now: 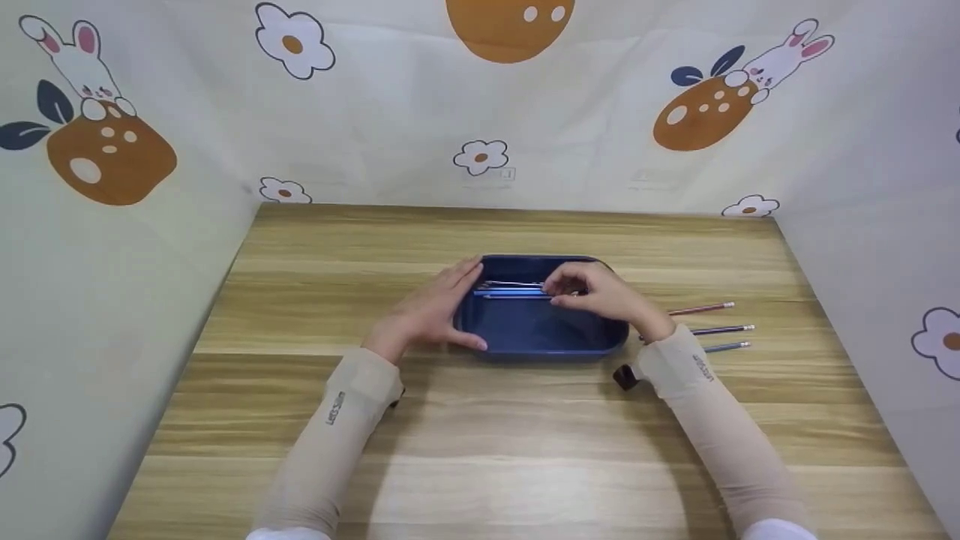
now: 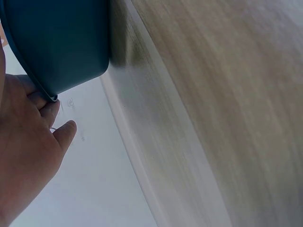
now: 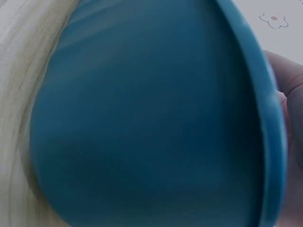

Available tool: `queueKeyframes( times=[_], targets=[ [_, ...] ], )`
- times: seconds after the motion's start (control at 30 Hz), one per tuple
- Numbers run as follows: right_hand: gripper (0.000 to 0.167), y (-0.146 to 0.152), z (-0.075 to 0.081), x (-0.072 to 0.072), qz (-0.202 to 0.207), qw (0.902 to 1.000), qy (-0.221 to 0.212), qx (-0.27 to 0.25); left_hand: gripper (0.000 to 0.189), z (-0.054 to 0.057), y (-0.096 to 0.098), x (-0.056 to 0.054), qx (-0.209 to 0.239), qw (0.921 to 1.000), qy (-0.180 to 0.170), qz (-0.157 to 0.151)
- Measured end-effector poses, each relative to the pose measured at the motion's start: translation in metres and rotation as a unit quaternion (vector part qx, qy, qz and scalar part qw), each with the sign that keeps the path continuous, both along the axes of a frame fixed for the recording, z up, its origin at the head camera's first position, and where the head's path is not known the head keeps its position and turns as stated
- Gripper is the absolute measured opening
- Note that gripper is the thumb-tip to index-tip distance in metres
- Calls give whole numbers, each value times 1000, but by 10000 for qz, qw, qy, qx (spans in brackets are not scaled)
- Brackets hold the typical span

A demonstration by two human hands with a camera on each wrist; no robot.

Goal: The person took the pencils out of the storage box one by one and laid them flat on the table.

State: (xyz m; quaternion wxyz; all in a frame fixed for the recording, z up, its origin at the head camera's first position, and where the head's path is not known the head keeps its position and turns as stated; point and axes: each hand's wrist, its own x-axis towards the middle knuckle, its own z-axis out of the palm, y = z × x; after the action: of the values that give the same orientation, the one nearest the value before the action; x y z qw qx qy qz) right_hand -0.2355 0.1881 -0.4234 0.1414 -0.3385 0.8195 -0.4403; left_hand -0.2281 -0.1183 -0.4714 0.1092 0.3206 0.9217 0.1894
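A dark blue, oblong plastic tray (image 1: pixel 540 351) with rounded corners stands on the table. Several pencils (image 1: pixel 514 292), blue and silvery, lie side by side across its far half. My left hand (image 1: pixel 431 304) is spread along the tray's left end, thumb at the near corner and fingers at the far rim. Over the right part of the tray, my right hand (image 1: pixel 600 291) has curled fingers and pinches the right end of a blue pencil, whose end is hidden by the fingers. In the right wrist view, the tray's outer wall (image 3: pixel 151 113) hides most of that hand.
To the right of the tray lie three more pencils, a reddish one (image 1: pixel 705 308), a dark one (image 1: pixel 724 330) and a blue one (image 1: pixel 727 346), their left parts hidden by the right wrist. Patterned cloth (image 1: pixel 390 112) walls the wooden table (image 1: pixel 480 450) at back and sides.
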Motion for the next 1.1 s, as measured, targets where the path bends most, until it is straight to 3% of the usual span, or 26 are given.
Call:
queueKeyframes(
  times=[0.27, 0.6, 1.1],
  targets=[
    [23, 3, -34, -19, -53, 9997, 178, 133, 131, 0, 0, 0, -17, 10000, -40, 24],
    [20, -2, -44, -24, -159, 9960, 647, 592, 131, 1, 0, 0, -74, 9999, -34, 63],
    [22, -8, -57, -35, -327, 9869, 988, 1233, 130, 2, 0, 1, -38, 9999, -143, 89]
  ],
)
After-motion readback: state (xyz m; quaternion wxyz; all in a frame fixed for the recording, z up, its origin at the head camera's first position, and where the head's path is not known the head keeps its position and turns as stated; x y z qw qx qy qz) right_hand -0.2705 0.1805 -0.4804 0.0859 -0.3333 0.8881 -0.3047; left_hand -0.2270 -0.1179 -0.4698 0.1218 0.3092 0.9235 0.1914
